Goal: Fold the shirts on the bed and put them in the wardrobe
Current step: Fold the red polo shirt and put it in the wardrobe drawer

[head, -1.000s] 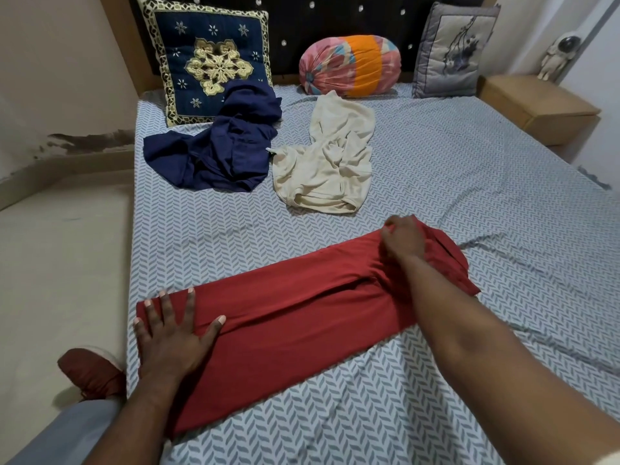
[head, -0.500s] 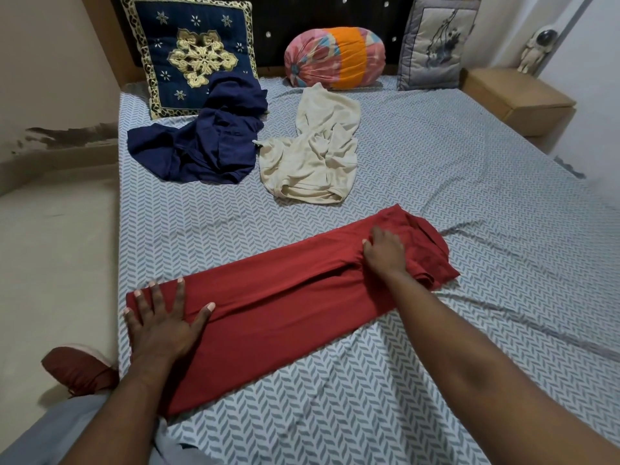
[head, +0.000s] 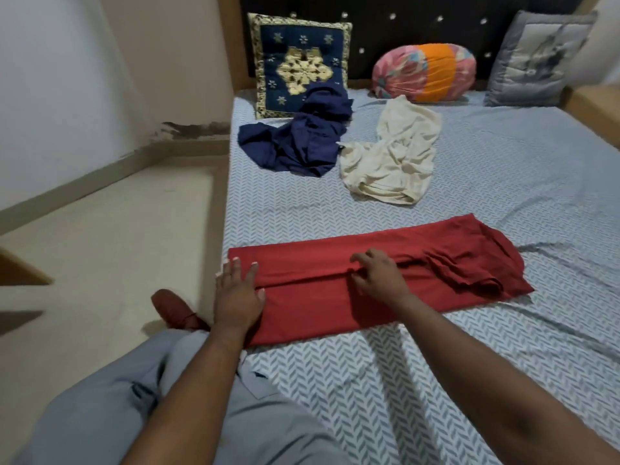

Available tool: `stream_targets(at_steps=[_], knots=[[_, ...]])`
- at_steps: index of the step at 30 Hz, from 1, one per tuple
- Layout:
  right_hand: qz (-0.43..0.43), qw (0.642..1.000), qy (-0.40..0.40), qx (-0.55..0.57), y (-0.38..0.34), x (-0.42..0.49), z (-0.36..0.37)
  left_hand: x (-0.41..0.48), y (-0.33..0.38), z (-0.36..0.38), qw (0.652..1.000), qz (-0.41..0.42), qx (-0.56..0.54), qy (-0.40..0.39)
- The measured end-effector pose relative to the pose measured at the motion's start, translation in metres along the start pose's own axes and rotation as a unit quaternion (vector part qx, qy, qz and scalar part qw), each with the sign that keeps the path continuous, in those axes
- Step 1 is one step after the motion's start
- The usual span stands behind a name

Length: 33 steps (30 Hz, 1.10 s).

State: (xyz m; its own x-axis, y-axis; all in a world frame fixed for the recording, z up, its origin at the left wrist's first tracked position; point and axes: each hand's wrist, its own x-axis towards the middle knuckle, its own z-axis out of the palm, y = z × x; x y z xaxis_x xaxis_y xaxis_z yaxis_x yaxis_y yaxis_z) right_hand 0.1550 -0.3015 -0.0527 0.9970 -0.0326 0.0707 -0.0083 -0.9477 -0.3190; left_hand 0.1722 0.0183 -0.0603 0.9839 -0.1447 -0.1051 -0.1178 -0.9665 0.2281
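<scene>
A red shirt, folded into a long strip, lies across the near part of the bed. My left hand presses flat on its left end at the bed's edge, fingers spread. Over the strip's middle, my right hand rests with fingers curled along the fold line; whether it pinches the cloth I cannot tell. Farther back lie a crumpled navy shirt and a crumpled cream shirt.
Against the dark headboard stand a blue and gold cushion, a pink and orange bolster and a grey cushion. The floor runs along the bed's left side, with a red shoe beside my grey-trousered leg.
My right hand has slid left along the red shirt from its right end to the middle. My left hand stays on the left end. The view has shifted rightward.
</scene>
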Motion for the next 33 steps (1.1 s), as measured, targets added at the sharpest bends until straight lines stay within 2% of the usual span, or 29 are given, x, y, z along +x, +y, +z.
stream_targets(at_steps=[3, 7, 12, 14, 19, 24, 26, 30, 33], knots=[[-0.025, 0.997, -0.050, -0.051, -0.041, 0.002, 0.018, -0.011, 0.002, -0.002, 0.997, 0.055, 0.013, -0.059], [0.021, 0.994, -0.076, -0.078, -0.076, 0.009, 0.024, -0.020, 0.000, -0.006, 0.992, -0.034, -0.009, -0.119], [0.001, 0.992, -0.125, 0.013, -0.130, 0.028, 0.033, -0.035, 0.003, -0.018, 0.986, -0.135, -0.070, -0.063], [-0.005, 0.989, -0.144, 0.031, -0.159, 0.037, 0.039, -0.043, 0.001, -0.020, 0.973, -0.189, -0.115, -0.060], [0.006, 0.981, -0.191, 0.023, -0.230, 0.052, 0.047, -0.054, -0.006, -0.025, 0.918, -0.309, -0.218, -0.123], [0.037, 0.974, -0.215, -0.058, -0.265, 0.058, 0.050, -0.055, -0.012, -0.021, 0.903, -0.291, -0.254, -0.186], [0.038, 0.972, -0.213, -0.093, -0.273, 0.059, 0.051, -0.058, -0.009, -0.020, 0.893, -0.295, -0.284, -0.187], [0.038, 0.970, -0.204, -0.126, -0.285, 0.059, 0.053, -0.061, 0.002, -0.024, 0.877, -0.294, -0.349, -0.152], [0.060, 0.977, -0.196, -0.054, -0.280, 0.064, 0.045, -0.070, 0.018, -0.028, 0.887, -0.262, -0.376, -0.065]])
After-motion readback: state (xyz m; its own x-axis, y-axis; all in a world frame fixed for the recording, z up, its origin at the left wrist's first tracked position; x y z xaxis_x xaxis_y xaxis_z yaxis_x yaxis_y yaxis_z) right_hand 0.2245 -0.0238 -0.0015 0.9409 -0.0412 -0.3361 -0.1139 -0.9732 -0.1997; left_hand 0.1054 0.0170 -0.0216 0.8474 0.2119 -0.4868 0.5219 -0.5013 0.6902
